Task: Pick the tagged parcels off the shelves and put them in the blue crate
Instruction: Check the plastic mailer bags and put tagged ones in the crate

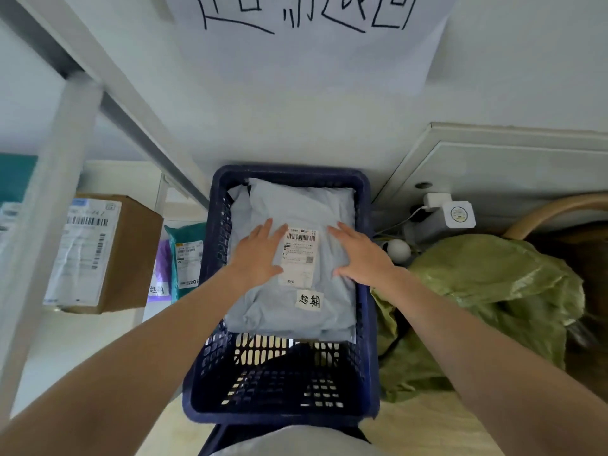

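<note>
Now my left hand and right hand lie flat, fingers straight, pressing the pale grey plastic mailer parcel with its handwritten tag, which lies inside the dark blue slotted plastic crate against the white wall.

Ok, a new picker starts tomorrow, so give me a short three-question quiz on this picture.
1. True or false: the grey parcel lies in the blue crate.
2. How do the left hand and right hand meet the parcel? A pinching its corners; B flat on top, either side of its label; C hovering clear.
3. Fill in: the cardboard box stands on the person's ____ side of the crate.
Key: 1 true; 2 B; 3 left.
</note>
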A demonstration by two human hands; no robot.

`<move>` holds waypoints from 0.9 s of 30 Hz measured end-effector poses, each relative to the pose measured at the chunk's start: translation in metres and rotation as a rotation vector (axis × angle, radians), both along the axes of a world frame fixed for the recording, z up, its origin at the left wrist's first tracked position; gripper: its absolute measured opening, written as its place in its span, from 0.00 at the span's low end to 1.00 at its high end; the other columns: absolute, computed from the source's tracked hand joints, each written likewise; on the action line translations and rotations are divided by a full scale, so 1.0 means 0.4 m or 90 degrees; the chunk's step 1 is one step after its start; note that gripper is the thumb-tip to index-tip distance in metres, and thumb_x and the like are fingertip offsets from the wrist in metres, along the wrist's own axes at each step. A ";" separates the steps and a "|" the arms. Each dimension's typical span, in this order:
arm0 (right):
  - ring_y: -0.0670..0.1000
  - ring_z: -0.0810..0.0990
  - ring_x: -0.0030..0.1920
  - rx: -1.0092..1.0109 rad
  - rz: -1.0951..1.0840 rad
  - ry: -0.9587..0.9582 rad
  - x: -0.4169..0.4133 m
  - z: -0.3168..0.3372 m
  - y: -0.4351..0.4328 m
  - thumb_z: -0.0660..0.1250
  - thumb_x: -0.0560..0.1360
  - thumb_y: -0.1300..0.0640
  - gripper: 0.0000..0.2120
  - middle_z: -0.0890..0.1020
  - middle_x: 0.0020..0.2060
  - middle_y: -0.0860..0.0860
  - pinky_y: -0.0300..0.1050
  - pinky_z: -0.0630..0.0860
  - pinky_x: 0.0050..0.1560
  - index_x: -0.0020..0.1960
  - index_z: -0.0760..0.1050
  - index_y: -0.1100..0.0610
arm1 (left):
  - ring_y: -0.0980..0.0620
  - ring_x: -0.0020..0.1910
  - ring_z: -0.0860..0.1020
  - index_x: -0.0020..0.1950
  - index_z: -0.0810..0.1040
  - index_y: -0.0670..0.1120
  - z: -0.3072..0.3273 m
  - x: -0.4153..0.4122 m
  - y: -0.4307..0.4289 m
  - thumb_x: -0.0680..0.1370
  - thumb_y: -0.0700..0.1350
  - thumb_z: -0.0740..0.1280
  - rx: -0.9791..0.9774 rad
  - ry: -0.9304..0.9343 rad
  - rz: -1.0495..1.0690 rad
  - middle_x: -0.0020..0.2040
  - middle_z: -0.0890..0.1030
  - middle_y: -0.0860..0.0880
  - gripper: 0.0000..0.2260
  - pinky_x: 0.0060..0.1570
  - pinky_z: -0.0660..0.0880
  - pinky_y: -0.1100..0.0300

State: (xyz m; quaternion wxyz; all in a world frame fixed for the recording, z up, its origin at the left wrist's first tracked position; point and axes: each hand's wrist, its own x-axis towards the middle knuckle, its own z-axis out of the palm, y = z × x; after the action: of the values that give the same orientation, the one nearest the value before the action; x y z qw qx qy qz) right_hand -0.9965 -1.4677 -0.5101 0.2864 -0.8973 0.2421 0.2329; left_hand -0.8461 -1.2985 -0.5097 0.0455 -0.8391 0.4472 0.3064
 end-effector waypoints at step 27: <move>0.54 0.66 0.71 -0.032 0.028 -0.413 -0.377 0.420 0.531 0.65 0.78 0.56 0.31 0.61 0.75 0.52 0.50 0.67 0.67 0.77 0.56 0.53 | 0.44 0.73 0.63 0.76 0.59 0.51 0.466 -0.504 0.530 0.77 0.48 0.68 -0.385 -0.130 0.201 0.76 0.59 0.47 0.30 0.66 0.67 0.48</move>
State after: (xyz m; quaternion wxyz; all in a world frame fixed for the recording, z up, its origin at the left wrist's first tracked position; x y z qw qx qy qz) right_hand -1.1475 -1.2552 -0.3422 0.3212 -0.9365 0.1248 -0.0654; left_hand -1.0477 -1.0863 -0.3233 -0.2085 -0.8997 0.3756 0.0778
